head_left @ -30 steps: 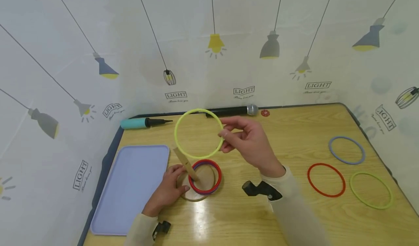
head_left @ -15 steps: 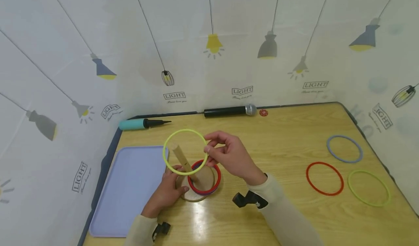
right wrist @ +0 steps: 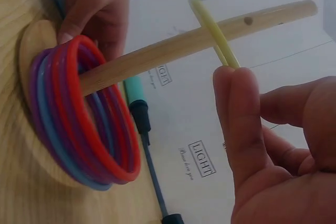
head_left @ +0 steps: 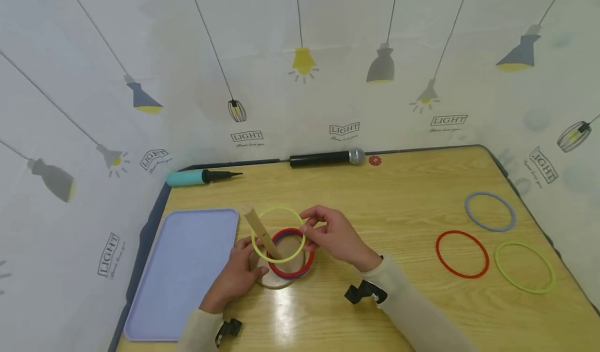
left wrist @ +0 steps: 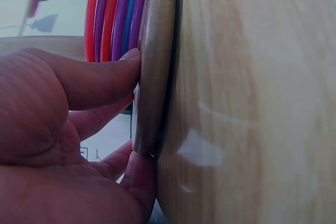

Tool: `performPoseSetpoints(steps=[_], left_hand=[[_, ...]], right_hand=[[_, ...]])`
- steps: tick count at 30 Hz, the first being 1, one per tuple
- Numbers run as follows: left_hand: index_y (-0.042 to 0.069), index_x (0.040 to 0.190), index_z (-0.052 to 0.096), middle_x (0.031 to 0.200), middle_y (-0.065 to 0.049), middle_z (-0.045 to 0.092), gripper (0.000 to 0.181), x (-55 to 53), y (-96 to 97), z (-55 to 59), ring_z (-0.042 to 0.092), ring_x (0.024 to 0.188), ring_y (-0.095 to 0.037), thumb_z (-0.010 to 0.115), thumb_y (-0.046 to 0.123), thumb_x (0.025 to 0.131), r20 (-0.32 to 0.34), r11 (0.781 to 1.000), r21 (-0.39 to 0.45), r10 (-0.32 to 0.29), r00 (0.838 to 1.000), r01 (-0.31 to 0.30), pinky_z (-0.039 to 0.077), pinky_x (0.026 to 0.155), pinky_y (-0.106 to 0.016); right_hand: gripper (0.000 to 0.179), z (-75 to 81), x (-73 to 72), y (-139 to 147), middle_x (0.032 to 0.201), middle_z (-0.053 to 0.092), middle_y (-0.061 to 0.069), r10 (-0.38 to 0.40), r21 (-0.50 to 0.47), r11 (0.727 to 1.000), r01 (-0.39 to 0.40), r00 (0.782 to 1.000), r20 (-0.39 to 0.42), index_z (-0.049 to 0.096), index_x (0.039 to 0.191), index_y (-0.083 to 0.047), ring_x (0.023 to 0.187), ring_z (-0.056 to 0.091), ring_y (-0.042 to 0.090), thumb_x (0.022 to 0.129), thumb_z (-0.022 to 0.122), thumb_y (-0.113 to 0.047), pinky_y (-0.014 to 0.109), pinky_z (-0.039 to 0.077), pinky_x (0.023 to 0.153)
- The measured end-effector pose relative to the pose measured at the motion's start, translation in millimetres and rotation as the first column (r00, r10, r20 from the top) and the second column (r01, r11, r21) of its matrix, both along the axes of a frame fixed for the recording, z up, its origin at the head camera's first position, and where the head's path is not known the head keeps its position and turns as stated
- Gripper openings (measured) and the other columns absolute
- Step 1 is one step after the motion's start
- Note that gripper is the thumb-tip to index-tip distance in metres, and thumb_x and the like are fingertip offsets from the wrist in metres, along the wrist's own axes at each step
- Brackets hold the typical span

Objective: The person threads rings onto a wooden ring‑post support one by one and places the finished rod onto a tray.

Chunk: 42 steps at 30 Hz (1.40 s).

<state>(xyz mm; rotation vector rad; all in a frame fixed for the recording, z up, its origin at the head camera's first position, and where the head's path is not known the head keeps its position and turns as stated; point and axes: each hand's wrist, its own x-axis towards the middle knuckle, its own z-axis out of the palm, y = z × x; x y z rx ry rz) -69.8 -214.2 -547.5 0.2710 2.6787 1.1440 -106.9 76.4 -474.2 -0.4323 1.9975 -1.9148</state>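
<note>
Between its thumb and fingers, my right hand (head_left: 335,235) pinches a yellow ring (head_left: 277,209) at its right side. In the right wrist view the ring (right wrist: 216,29) encircles the wooden peg (right wrist: 173,50) partway down, above the stack. Several red, purple and blue rings (right wrist: 73,77) lie piled around the peg's foot, a red one on top. They rest on a round wooden base (left wrist: 156,66). My left hand (head_left: 239,274) grips that base by its left rim; the left wrist view shows thumb and fingers (left wrist: 107,80) at the edge.
A lilac tray (head_left: 161,318) lies at the left. Behind it are a teal hand pump (head_left: 192,177), a microphone (head_left: 323,159) and a small red disc (head_left: 375,160). At the right lie a blue ring (head_left: 469,211), a red ring (head_left: 487,261) and a yellow-green ring (head_left: 525,290).
My right hand has lowered the yellow ring, first left and down, then slightly right, from above the peg to around it. The left hand stays at the base.
</note>
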Motion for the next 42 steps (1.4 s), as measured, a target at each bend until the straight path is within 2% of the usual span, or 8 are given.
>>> performPoseSetpoints(steps=[7,12,15,20,25,33,40,42], left_hand=[[0.007,0.151,0.057,0.156,-0.019,0.046,0.064,-0.9,1.9,1.8,0.036,0.144,-0.048,0.081,0.009,0.091,-0.020,1.000,0.010,-0.004,1.000,0.004,0.035,0.116,-0.064],[0.000,0.148,0.058,0.151,-0.023,0.050,0.068,-0.1,1.5,-0.1,0.040,0.140,-0.050,0.083,0.004,0.085,-0.076,1.000,0.009,-0.003,0.997,0.004,0.037,0.114,-0.063],[0.002,0.146,0.060,0.150,-0.023,0.050,0.066,-3.3,2.9,-1.8,0.039,0.141,-0.051,0.083,0.003,0.084,-0.078,1.000,0.012,-0.003,0.997,0.004,0.036,0.114,-0.064],[0.007,0.145,0.062,0.152,-0.021,0.049,0.063,-3.1,0.1,-2.7,0.040,0.141,-0.049,0.083,0.006,0.086,-0.065,1.000,-0.001,0.000,0.998,0.000,0.037,0.114,-0.063],[0.006,0.140,0.065,0.148,-0.020,0.053,0.061,-0.5,1.4,-3.3,0.043,0.138,-0.049,0.086,0.006,0.082,-0.119,1.000,0.000,0.003,0.993,-0.003,0.038,0.113,-0.063],[0.006,0.134,0.069,0.142,-0.019,0.058,0.059,2.3,0.8,-0.7,0.048,0.135,-0.048,0.089,0.007,0.078,-0.186,1.000,0.006,0.006,0.983,-0.005,0.041,0.110,-0.063],[0.008,0.136,0.068,0.140,-0.016,0.059,0.065,2.9,0.1,-4.3,0.050,0.133,-0.044,0.090,0.009,0.076,-0.219,1.000,-0.008,0.006,0.976,-0.007,0.043,0.109,-0.061],[0.007,0.135,0.069,0.138,-0.015,0.060,0.065,2.9,0.3,-6.9,0.051,0.132,-0.044,0.090,0.008,0.074,-0.252,1.000,0.005,0.009,0.968,-0.008,0.044,0.107,-0.061]], right_hand=[[0.032,-29.9,-3.2,4,0.106,0.063,0.030,0.040,0.047,0.998,-0.042,0.998,0.047,0.060,0.132,0.010,0.067,0.073,0.014,0.105,0.064,-0.008,0.056,0.063,0.075],[0.029,-45.8,-2.8,0,0.099,0.065,0.022,0.051,0.080,0.995,-0.055,0.997,0.059,0.062,0.127,0.009,0.065,0.073,0.015,0.103,0.065,-0.007,0.057,0.063,0.073],[0.026,-51.5,-5.4,1,0.095,0.066,0.016,0.045,0.115,0.992,-0.049,0.998,0.041,0.063,0.123,0.008,0.064,0.073,0.015,0.102,0.067,-0.008,0.052,0.064,0.070],[0.025,-58.9,-4.4,-1,0.090,0.067,0.014,0.027,0.158,0.987,-0.028,1.000,0.009,0.066,0.120,0.007,0.062,0.073,0.017,0.100,0.070,-0.008,0.046,0.064,0.065],[0.020,-63.4,-2.7,1,0.086,0.067,0.011,0.001,0.200,0.980,0.002,1.000,-0.016,0.068,0.116,0.004,0.061,0.073,0.016,0.099,0.069,-0.006,0.043,0.064,0.062],[0.017,-72.3,-4.2,3,0.079,0.065,0.002,-0.016,0.245,0.969,0.028,0.999,-0.049,0.069,0.113,-0.001,0.059,0.073,0.017,0.098,0.070,-0.008,0.028,0.060,0.056],[0.014,-75.6,-4.7,6,0.077,0.067,0.001,-0.039,0.246,0.968,0.051,0.998,-0.056,0.070,0.109,-0.005,0.058,0.072,0.019,0.097,0.072,-0.013,0.027,0.057,0.056],[0.016,-74.7,-5.3,8,0.077,0.067,0.003,-0.046,0.229,0.972,0.055,0.998,-0.042,0.069,0.109,-0.004,0.058,0.072,0.020,0.098,0.072,-0.013,0.027,0.058,0.056]])
